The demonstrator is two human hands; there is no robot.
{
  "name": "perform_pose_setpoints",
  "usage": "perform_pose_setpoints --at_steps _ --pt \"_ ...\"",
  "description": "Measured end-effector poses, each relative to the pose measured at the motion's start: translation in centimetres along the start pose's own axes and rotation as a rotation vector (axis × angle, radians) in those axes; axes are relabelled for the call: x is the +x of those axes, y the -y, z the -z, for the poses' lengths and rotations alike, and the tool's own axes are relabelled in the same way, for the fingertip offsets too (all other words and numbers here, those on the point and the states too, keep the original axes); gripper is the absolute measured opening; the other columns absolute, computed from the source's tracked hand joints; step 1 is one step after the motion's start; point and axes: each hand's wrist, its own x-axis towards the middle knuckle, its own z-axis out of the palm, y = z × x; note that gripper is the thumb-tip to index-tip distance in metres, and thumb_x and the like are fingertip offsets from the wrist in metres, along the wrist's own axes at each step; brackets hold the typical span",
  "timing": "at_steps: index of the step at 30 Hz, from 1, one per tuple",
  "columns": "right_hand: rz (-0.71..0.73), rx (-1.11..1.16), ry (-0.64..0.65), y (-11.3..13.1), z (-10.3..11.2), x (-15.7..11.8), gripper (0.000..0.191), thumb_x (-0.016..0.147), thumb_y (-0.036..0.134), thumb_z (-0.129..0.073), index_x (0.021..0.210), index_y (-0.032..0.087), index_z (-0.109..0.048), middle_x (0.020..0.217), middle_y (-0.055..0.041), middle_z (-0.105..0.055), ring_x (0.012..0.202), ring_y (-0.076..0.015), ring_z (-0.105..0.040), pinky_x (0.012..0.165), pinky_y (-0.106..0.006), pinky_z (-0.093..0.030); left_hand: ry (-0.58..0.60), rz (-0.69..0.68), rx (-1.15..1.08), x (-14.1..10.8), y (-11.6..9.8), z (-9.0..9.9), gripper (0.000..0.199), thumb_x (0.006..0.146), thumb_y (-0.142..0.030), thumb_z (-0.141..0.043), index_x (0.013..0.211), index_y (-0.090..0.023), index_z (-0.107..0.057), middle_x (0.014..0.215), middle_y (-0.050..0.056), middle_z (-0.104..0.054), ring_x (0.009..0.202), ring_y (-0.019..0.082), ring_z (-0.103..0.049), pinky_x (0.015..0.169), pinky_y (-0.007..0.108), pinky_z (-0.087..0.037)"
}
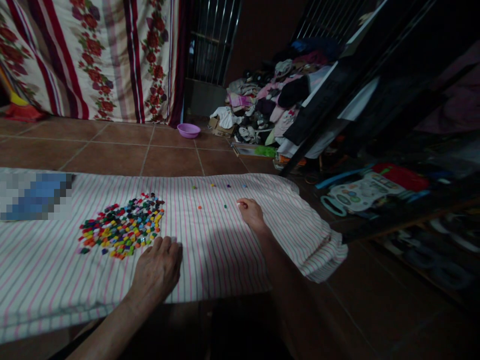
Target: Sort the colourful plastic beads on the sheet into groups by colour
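A heap of small coloured blocks [123, 225] lies spread on the striped cloth [210, 270]. My left hand [157, 265] rests on the cloth at the heap's near right edge, fingers curled under; whatever they may hold is hidden. Farther right, my right hand [251, 212] is closed in a pinch just above the cloth, with a tiny pale block [239, 203] at the fingertips. Left of that pinch are a dark green block [225, 206] and an orange block [200, 207]. Behind them, spaced apart in a row, sit several single blocks, among them a yellow block [212, 185] and a light blue block [244, 186].
A blurred-out blue and grey patch [35, 196] covers something at the cloth's left end. Beyond, on the tiled floor [112, 150], stand a purple basin [188, 131] and a large clothes pile [270, 100]. A floral curtain [112, 60] hangs behind. Dark shelving [375, 232] is at right.
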Motion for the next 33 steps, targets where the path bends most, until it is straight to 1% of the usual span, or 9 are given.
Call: perform_pose_setpoints --at_steps 4,10,13,21,28,33 --pt "0.002 -0.004 -0.001 -0.1 0.1 -0.1 0.029 0.08 0.014 -0.05 0.095 0.021 -0.074 0.091 -0.0044 -0.067 0.081 -0.0148 -0.061 0.081 -0.025 -0.046 0.028 0.004 -0.009 0.0 -0.1 0.4 0.027 0.09 -0.016 -0.036 0.09 -0.018 -0.062 0.089 0.008 -0.061 0.088 0.023 -0.053 0.075 0.036 -0.043" --pt "0.009 0.008 -0.029 -0.3 0.1 0.0 0.031 0.077 0.013 -0.048 0.091 0.021 -0.074 0.088 -0.0045 -0.068 0.082 -0.0162 -0.061 0.082 -0.027 -0.047 0.041 0.01 -0.025 0.1 -0.1 0.8 0.027 0.091 -0.017 -0.036 0.089 -0.018 -0.063 0.089 0.008 -0.062 0.087 0.022 -0.053 0.074 0.034 -0.043" --pt "0.0 0.008 -0.023 -0.3 0.1 0.2 0.031 0.077 0.012 -0.049 0.091 0.021 -0.074 0.089 -0.0043 -0.069 0.084 -0.0166 -0.062 0.083 -0.027 -0.047 0.053 0.006 -0.014 0.1 -0.1 1.0 0.027 0.091 -0.016 -0.035 0.089 -0.018 -0.063 0.089 0.008 -0.062 0.088 0.021 -0.053 0.076 0.033 -0.043" --pt "-0.02 -0.053 -0.006 -0.3 0.0 0.3 0.032 0.08 0.011 -0.048 0.097 0.02 -0.074 0.094 -0.0061 -0.07 0.089 -0.0182 -0.063 0.086 -0.028 -0.047 0.129 0.017 -0.032 0.2 -0.2 1.3 0.03 0.091 -0.016 -0.032 0.092 -0.019 -0.062 0.093 0.009 -0.062 0.093 0.024 -0.055 0.079 0.038 -0.046" --pt "0.001 -0.041 0.001 -0.3 0.2 0.2 0.033 0.08 0.009 -0.047 0.097 0.019 -0.073 0.095 -0.0061 -0.07 0.091 -0.0174 -0.063 0.086 -0.027 -0.046 0.101 -0.002 -0.024 0.1 -0.1 1.1 0.028 0.09 -0.015 -0.034 0.092 -0.018 -0.061 0.094 0.009 -0.061 0.092 0.025 -0.055 0.079 0.039 -0.046" --pt "-0.029 -0.004 0.002 -0.3 0.4 0.2 0.031 0.078 0.01 -0.048 0.095 0.019 -0.072 0.094 -0.0059 -0.07 0.088 -0.0172 -0.063 0.085 -0.028 -0.047 0.091 -0.012 -0.025 0.0 -0.1 1.2 0.029 0.089 -0.013 -0.033 0.092 -0.018 -0.062 0.092 0.009 -0.061 0.091 0.024 -0.055 0.078 0.038 -0.046"
